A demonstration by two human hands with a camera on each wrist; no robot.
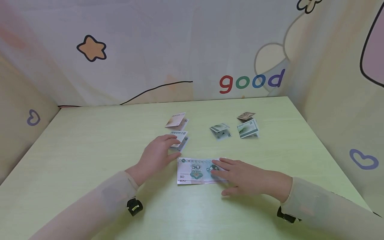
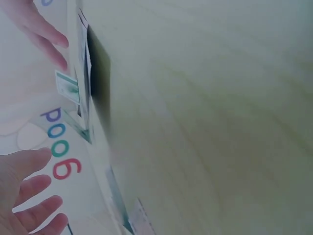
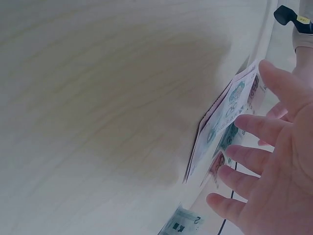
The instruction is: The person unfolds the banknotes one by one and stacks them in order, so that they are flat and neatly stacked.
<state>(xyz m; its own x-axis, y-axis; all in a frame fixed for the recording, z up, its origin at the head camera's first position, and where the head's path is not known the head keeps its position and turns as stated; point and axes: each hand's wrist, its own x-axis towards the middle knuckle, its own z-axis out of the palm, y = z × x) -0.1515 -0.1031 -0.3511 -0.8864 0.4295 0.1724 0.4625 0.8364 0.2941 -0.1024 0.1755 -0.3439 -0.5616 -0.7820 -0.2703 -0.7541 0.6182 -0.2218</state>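
Two paper notes lie flat one on the other in front of me. The upper is a green-and-white 50 note; a strip of a pinkish 100 note shows below it. My right hand is spread over the right end of the 50 note, and whether its fingertips touch the paper I cannot tell. Near the notes' upper left corner, my left hand has its fingers over a folded bluish note and partly hides it. Both wrist views show the left hand and right hand with fingers apart.
Behind stands a folded pinkish note. Further right are a small folded green note, a larger folded green note and a folded brown note. Printed cloth walls in the pale table.
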